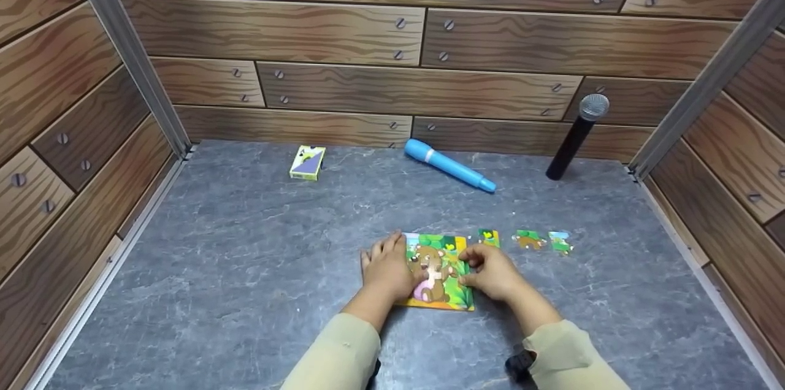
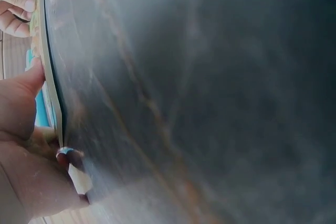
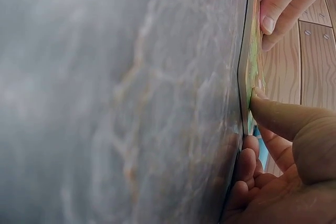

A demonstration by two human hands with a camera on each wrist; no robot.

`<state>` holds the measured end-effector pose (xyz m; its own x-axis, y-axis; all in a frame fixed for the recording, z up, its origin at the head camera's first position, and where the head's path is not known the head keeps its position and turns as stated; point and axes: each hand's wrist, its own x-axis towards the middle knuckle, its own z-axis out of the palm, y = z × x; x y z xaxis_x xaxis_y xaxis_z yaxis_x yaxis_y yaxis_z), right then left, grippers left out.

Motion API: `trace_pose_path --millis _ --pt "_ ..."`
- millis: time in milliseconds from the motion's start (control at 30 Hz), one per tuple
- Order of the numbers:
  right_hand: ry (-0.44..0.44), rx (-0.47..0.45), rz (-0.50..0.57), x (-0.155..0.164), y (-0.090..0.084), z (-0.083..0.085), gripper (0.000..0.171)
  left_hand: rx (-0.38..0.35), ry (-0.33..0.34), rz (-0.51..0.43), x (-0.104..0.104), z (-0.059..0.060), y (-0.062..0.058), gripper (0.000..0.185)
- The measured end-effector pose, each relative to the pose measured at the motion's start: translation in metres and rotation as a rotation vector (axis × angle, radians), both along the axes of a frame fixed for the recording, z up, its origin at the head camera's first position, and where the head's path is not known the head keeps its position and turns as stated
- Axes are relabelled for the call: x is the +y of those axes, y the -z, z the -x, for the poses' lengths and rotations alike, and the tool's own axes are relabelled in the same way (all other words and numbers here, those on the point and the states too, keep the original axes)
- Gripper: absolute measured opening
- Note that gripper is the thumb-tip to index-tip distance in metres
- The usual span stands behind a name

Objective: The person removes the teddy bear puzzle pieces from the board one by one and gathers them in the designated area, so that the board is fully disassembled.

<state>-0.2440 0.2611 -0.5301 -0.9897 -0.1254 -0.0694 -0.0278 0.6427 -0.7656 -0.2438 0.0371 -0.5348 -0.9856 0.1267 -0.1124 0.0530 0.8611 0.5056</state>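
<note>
Fingers [image 1: 392,246] flat on puzzle [image 1: 443,284], right hand [image 1: 493,272] pinching edge

One puzzle board [image 1: 443,282] with a bear picture is counted on the grey surface [image 1: 245,267]. Three loose puzzle pieces are counted to its right: the first [image 1: 489,237], the second [image 1: 530,240] and the third [image 1: 560,241]. One blue marker [image 1: 449,165], one black microphone [image 1: 576,135] and one small card box [image 1: 307,162] are counted toward the back. Two hands are counted at the board, the left hand [image 1: 387,267] and the right hand [image 1: 492,271].
</note>
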Motion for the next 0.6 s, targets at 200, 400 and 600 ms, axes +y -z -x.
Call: trace_pose_path --millis 200,400,600 --pt "-0.013 0.006 0.006 -0.0012 -0.0022 -0.002 0.035 -0.008 -0.001 0.007 0.0004 0.0008 0.0014 0.089" --pt "-0.019 0.022 0.004 -0.0009 -0.0012 -0.0008 0.036 -0.012 0.004 0.034 0.0007 0.0024 0.002 0.091" --pt "-0.005 0.029 -0.009 -0.0016 0.0004 -0.0001 0.035 -0.03 0.011 0.083 -0.0006 0.0021 0.0016 0.093"
